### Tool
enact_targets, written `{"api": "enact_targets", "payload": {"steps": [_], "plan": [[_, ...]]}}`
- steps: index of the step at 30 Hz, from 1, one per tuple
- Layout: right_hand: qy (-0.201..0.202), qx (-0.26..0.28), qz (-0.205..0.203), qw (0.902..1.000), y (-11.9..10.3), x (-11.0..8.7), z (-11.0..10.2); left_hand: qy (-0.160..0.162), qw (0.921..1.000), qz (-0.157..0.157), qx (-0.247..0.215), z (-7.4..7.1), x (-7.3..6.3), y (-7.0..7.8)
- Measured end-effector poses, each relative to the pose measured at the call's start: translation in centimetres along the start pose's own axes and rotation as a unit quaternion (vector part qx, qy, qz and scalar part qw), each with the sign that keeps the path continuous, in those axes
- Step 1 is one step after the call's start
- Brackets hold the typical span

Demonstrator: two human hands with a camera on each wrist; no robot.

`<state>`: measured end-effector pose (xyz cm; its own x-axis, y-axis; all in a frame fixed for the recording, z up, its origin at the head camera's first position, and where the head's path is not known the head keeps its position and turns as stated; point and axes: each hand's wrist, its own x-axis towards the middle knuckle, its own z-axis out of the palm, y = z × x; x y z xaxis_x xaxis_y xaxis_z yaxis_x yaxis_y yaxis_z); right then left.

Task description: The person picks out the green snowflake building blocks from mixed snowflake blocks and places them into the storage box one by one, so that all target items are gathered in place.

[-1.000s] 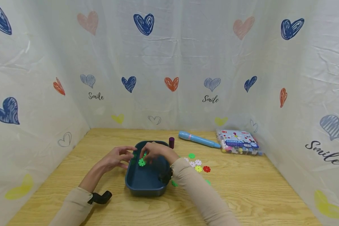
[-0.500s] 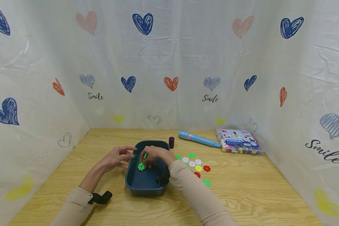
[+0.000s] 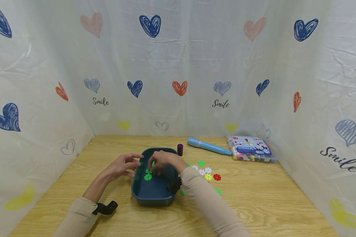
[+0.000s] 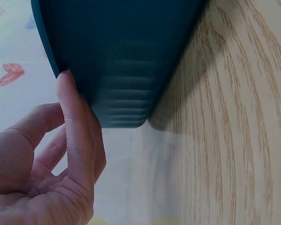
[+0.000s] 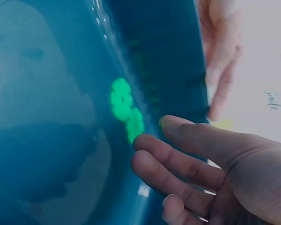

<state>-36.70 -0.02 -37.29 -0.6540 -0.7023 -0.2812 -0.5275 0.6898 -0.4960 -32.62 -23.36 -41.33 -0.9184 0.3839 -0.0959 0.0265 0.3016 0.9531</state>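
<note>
Currently, the right hand (image 3: 161, 161) is reaching down into a dark blue, round-cornered rectangular plastic tub (image 3: 154, 193), its fingers curving loosely over small bright green, flower-shaped plastic discs (image 3: 148, 177). In the right wrist view, thumb and index finger are standing a narrow gap apart, with nothing showing between them. Two of the discs are lying close together on the tub's floor near its left wall, the farther one just beside the index fingertip; whether finger and disc are touching is impossible to tell. Another patch of green is showing between the fingers in the head view, partly hidden.

The left hand (image 3: 121, 167) is resting its fingertips against the tub's left rim, fingers spreading loosely rather than clasping it.

To the right of the tub, partly behind the right forearm, more notched discs are lying scattered on a pale wooden table (image 3: 255, 197): white discs (image 3: 208, 170), a yellow disc (image 3: 208, 176), a red disc (image 3: 217, 177) and further green ones. Just beyond the tub's far right corner, a small dark purple cylinder (image 3: 180, 149) is standing upright. Farther back, a long light blue tapering tube (image 3: 209, 146) is lying with its narrow end close to a clear plastic box with a printed label (image 3: 250, 146). Behind everything, a white curtain with printed hearts (image 3: 166, 62) is hanging.
</note>
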Motion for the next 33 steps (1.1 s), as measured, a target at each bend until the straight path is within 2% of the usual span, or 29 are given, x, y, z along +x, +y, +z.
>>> {"api": "enact_targets", "payload": {"steps": [8,13,17,24,33], "plan": [[0.016,-0.027,-0.054,0.9981,0.6,-3.2,-2.2,-0.005,0.9999,0.002,-0.010,0.1,0.1,0.1],[0.032,-0.038,-0.087,0.9949,1.9,-5.8,-2.9,0.002,1.0000,0.000,-0.003,-0.1,0.0,0.2],[0.046,-0.031,-0.099,0.9935,3.3,-8.3,-3.2,0.004,1.0000,0.001,-0.001,-0.2,0.0,0.2],[0.066,-0.011,-0.088,0.9939,6.1,-12.5,-2.7,0.001,1.0000,0.003,-0.003,0.0,0.1,0.0],[0.070,-0.008,-0.056,0.9959,10.6,-17.5,-0.6,0.000,0.9999,0.000,-0.013,0.2,-0.1,0.1]]}}
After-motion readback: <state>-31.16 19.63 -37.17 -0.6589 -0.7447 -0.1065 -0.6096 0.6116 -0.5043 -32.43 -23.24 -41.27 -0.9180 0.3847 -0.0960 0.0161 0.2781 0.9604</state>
